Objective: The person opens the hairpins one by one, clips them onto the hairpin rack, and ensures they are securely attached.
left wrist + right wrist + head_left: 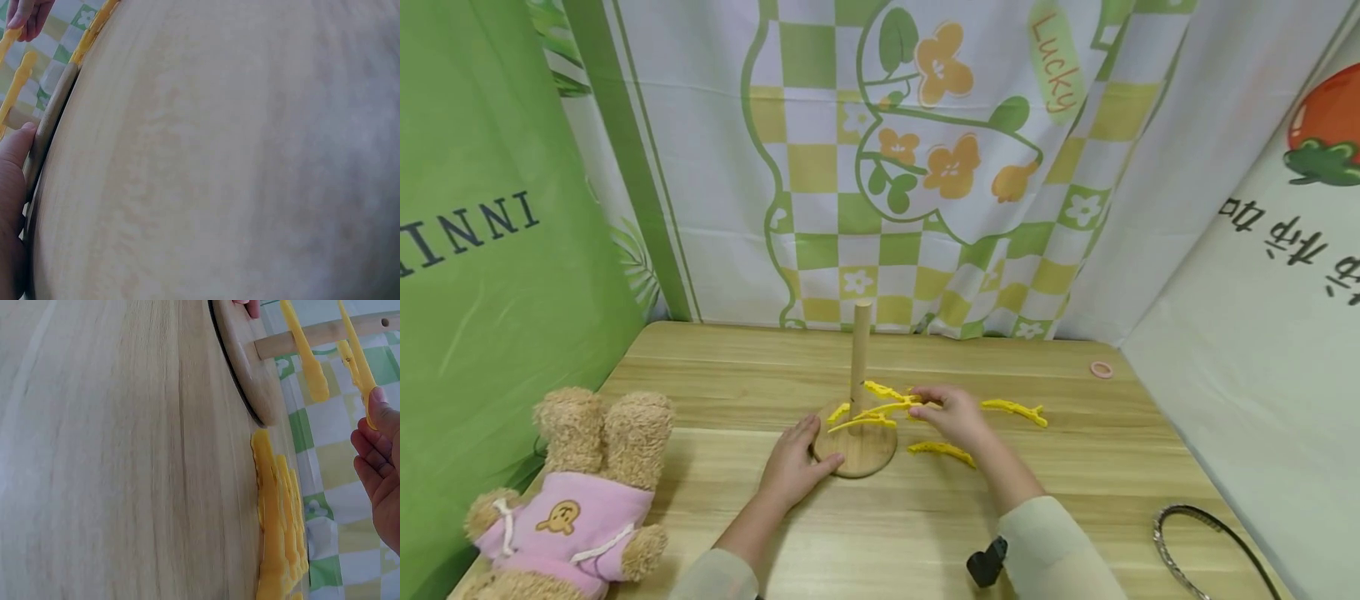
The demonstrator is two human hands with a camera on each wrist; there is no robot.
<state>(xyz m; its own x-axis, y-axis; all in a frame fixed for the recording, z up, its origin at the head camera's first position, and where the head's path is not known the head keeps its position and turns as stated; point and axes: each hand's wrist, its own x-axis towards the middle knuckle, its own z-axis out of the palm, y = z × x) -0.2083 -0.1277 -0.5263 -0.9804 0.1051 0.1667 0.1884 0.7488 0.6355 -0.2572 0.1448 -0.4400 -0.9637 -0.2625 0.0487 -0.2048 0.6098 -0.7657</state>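
A wooden post stands upright on a round wooden base. My left hand rests at the base's left edge, its fingers along the rim and its thumb on top; the left wrist view shows the thumb against the rim. My right hand, right of the post, pinches one end of a yellow clip whose two arms stand apart and reach toward the post. Lower down, another yellow clip crosses the post above the base, untouched by my right hand.
More yellow clips lie on the table right of the base. A plush toy in pink lies at the left, a pink ring at the back right, and a dark hoop at the front right. A patterned curtain hangs behind.
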